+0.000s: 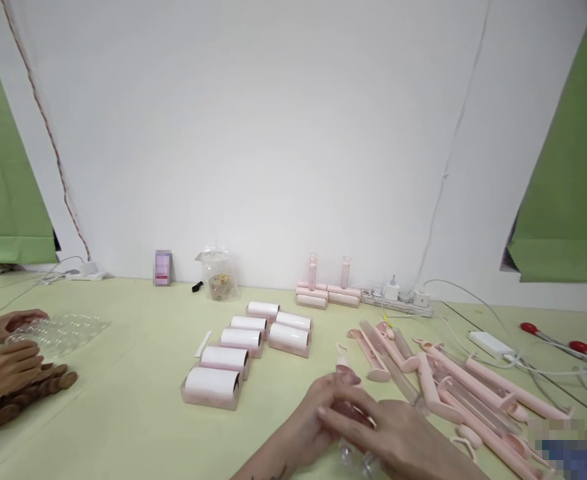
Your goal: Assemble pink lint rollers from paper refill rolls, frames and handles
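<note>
Close together at the near edge, my left hand and my right hand have their fingers wrapped round a pink plastic part with a small loop at its tip. Most of it is hidden behind my fingers. Clear plastic ends show below the hands; I cannot tell whether they belong to the same part. Just right of my hands lies a loose pile of pink plastic handles and clear tubes. To the left, white paper rolls sit in pink holders in two rows.
Pink rollers with upright handles stand by the wall near a power strip. A bag with tape stands behind the rolls. Cables and red-handled tools lie right. Another person's hands touch a clear bubbled tray beside brown discs.
</note>
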Demonstrator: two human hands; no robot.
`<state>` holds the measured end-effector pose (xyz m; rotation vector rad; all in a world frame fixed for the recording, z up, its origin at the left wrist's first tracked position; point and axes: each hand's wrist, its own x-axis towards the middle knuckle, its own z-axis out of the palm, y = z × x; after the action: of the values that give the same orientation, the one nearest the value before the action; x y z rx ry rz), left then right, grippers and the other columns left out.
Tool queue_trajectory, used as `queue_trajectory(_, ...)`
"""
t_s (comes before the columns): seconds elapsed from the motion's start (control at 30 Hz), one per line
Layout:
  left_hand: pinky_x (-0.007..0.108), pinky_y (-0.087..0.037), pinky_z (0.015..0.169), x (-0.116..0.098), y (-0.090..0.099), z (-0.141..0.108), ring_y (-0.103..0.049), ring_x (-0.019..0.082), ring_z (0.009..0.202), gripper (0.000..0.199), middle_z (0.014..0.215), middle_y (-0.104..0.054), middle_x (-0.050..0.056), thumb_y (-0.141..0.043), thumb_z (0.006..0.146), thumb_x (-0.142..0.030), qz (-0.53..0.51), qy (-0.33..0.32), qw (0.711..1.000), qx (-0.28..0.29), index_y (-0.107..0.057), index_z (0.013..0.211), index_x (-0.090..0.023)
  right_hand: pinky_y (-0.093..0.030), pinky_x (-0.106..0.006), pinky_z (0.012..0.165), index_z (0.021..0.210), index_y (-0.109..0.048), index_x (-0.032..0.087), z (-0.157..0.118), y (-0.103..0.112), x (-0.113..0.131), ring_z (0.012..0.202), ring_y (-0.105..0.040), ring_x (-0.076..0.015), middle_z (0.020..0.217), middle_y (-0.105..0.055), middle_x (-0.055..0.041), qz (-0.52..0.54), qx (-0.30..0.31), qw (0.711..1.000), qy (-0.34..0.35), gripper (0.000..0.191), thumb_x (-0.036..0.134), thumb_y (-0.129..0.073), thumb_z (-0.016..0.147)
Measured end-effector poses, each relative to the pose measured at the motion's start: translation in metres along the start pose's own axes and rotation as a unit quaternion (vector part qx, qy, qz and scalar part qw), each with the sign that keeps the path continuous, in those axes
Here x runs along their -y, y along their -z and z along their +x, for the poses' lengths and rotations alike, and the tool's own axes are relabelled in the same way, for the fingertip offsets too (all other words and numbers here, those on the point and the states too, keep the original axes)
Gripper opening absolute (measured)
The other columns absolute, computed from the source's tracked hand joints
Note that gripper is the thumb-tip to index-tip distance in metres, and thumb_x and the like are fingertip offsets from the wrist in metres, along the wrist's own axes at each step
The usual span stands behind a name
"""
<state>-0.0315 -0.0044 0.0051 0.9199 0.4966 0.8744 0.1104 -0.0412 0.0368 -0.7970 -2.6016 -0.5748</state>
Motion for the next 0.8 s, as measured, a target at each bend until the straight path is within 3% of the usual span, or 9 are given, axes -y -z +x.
queue_trajectory(0.1,0.022,-0.042,0.049,-0.003,0.002,-0.002,-0.046,0.008,0.048,0.033,0.061,-0.047,-0.005,-0.056,0.072,-0.045,-0.028,-0.022,0.999,-0.029,-0.047,0.092,-0.02,-0.048,-0.022,0.051,0.127,-0.04,0.031,-0.012,-0.001,-0.013,0.069,-0.062,-0.015,0.111,-0.056,-0.008,0.104,-0.041,0.99,-0.086,0.044,0.029,-0.045,0.083)
queue_trajectory(0.17,0.017,-0.037,0.038,-0.005,0.006,-0.002,-0.041,0.006,0.039,0.033,0.054,-0.044,-0.007,-0.053,0.073,-0.045,0.014,-0.042,0.997,-0.064,-0.045,0.093,-0.021,-0.049,-0.025,0.06,0.121,-0.047,0.03,-0.021,-0.001,-0.025,0.087,-0.06,-0.0193,0.113,-0.052,-0.0086,0.185,-0.105,0.962,-0.169,0.037,0.035,-0.038,0.086)
queue_trajectory(0.27,0.012,-0.021,0.027,-0.005,0.009,-0.003,-0.029,0.003,0.029,0.026,0.046,-0.038,-0.01,-0.052,0.072,-0.041,0.132,-0.048,0.987,-0.076,-0.046,0.086,-0.019,-0.047,-0.026,0.051,0.106,-0.06,0.025,-0.031,0.0,-0.036,0.063,-0.059,-0.0163,0.08,-0.059,-0.0069,0.3,-0.192,0.887,-0.295,0.051,0.043,-0.016,0.09)
queue_trajectory(0.33,0.012,-0.018,0.025,-0.004,0.009,-0.004,-0.026,0.002,0.027,0.022,0.045,-0.037,-0.011,-0.05,0.073,-0.038,0.19,-0.046,0.978,-0.073,-0.045,0.082,-0.019,-0.043,-0.026,0.043,0.092,-0.064,0.021,-0.034,0.002,-0.035,0.044,-0.049,-0.0136,0.052,-0.051,-0.001,0.369,-0.222,0.835,-0.343,0.056,0.046,-0.014,0.089)
queue_trajectory(0.43,0.012,-0.019,0.024,-0.001,0.007,-0.004,-0.025,0.003,0.028,0.017,0.045,-0.035,-0.011,-0.045,0.075,-0.035,0.236,-0.042,0.969,-0.063,-0.044,0.081,-0.019,-0.044,-0.027,0.048,0.075,-0.062,0.02,-0.032,0.004,-0.025,0.046,-0.048,-0.0137,0.052,-0.052,-0.0006,0.41,-0.256,0.799,-0.358,0.042,0.044,-0.03,0.087)
queue_trajectory(0.53,0.014,-0.02,0.027,0.002,0.003,-0.005,-0.025,0.004,0.029,0.016,0.046,-0.034,-0.011,-0.041,0.076,-0.034,0.273,-0.025,0.96,-0.059,-0.044,0.083,-0.019,-0.046,-0.026,0.052,0.07,-0.06,0.02,-0.026,0.004,-0.018,0.05,-0.052,-0.0144,0.057,-0.057,-0.0018,0.412,-0.235,0.812,-0.339,0.036,0.042,-0.036,0.085)
queue_trajectory(0.63,0.015,-0.025,0.037,0.003,-0.003,-0.011,-0.03,0.005,0.038,0.016,0.05,-0.035,-0.009,-0.044,0.074,-0.031,0.369,-0.049,0.927,-0.05,-0.048,0.081,-0.017,-0.047,-0.023,0.051,0.083,-0.06,0.022,-0.023,-0.004,-0.015,0.051,-0.054,-0.0137,0.061,-0.059,-0.0004,0.359,-0.177,0.845,-0.354,0.028,0.041,-0.039,0.084)
queue_trajectory(0.73,0.018,-0.026,0.045,0.003,-0.007,-0.018,-0.035,0.007,0.047,0.017,0.055,-0.039,-0.006,-0.044,0.075,-0.031,0.516,-0.086,0.852,-0.034,-0.053,0.083,-0.018,-0.047,-0.022,0.051,0.098,-0.058,0.024,-0.023,-0.014,-0.015,0.053,-0.056,-0.0138,0.062,-0.061,0.0009,0.262,-0.149,0.87,-0.39,0.03,0.043,-0.041,0.082)
queue_trajectory(0.8,0.019,-0.025,0.045,0.002,-0.007,-0.022,-0.036,0.008,0.046,0.019,0.053,-0.043,-0.005,-0.042,0.077,-0.032,0.604,-0.084,0.792,-0.041,-0.054,0.084,-0.02,-0.048,-0.022,0.055,0.088,-0.063,0.024,-0.024,-0.017,-0.016,0.06,-0.059,-0.0157,0.063,-0.063,-0.0003,0.242,-0.13,0.883,-0.379,0.033,0.045,-0.037,0.084)
